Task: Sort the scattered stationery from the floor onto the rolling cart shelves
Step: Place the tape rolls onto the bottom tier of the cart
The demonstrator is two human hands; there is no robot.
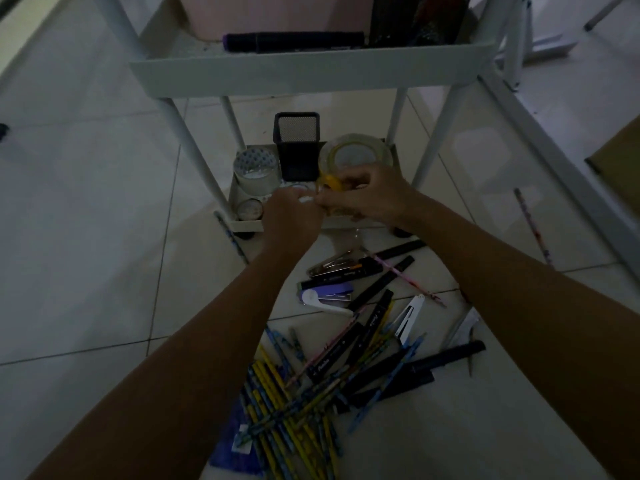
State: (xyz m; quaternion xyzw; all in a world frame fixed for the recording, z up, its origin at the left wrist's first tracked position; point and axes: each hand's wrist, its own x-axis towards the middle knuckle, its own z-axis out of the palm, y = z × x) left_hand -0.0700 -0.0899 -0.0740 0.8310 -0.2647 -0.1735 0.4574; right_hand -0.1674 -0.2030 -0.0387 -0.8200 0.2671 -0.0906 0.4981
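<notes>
Both hands over the bottom shelf (242,224) of the rolling cart (311,76), just in front of the black mesh pen cup (297,147). Right hand (370,194) curled round a small yellow tape roll (329,183), pinching it at the rim. Left hand (294,216) curled too, fingertips meeting a small white thing (306,200) beside the yellow roll; too dim to tell what, or whether truly held. Right of the cup, a large clear tape roll (356,154); left of it, a patterned roll (254,171). Well in front of the cup, on the floor, the pile of pencils and pens (311,393) and a stapler (325,296).

Probably light, stiff, slick on the wound face, tacky at any loose end. Best taken across the outer rim or through the core, then laid flat against rolling.
</notes>
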